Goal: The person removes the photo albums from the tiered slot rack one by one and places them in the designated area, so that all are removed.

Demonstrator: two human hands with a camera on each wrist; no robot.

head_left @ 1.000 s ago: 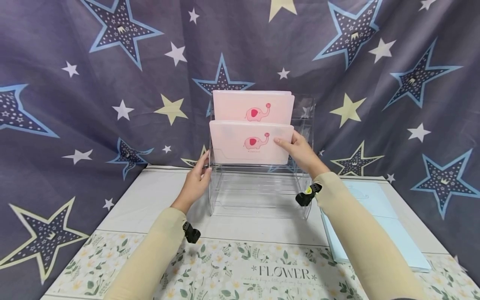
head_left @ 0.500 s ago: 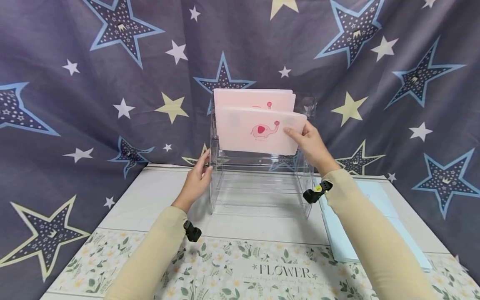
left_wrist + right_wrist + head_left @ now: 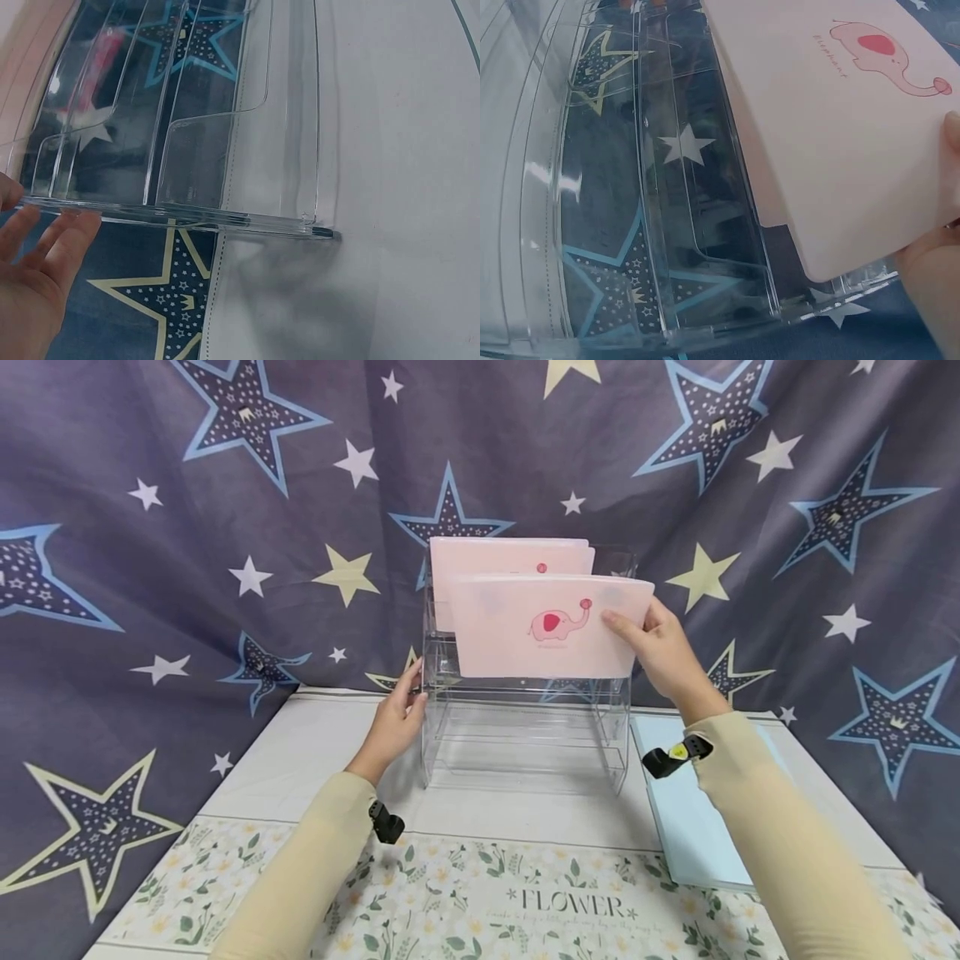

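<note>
My right hand (image 3: 670,652) pinches a pink notebook (image 3: 487,635) by its right edge, thumb on the front cover, which shows an elephant drawing. The notebook stands out in front of the clear multi-tier rack (image 3: 525,752); in the right wrist view its lower corner (image 3: 817,262) is free of the shelf. More pink notebooks (image 3: 487,553) stand in the rack's top tier, partly hidden behind it. My left hand (image 3: 393,722) rests against the rack's left side, its fingertips (image 3: 86,219) touching the outer face of the side panel.
Light blue notebooks (image 3: 697,827) lie on the right of the table, partly under my right forearm. A floral mat (image 3: 420,893) marked FLOWER covers the table's front. A dark star-patterned curtain (image 3: 300,527) hangs close behind the rack.
My right hand has lifted the front pink notebook out of its tier, then drawn it forward and to the right. My left hand has stayed at the rack's side.
</note>
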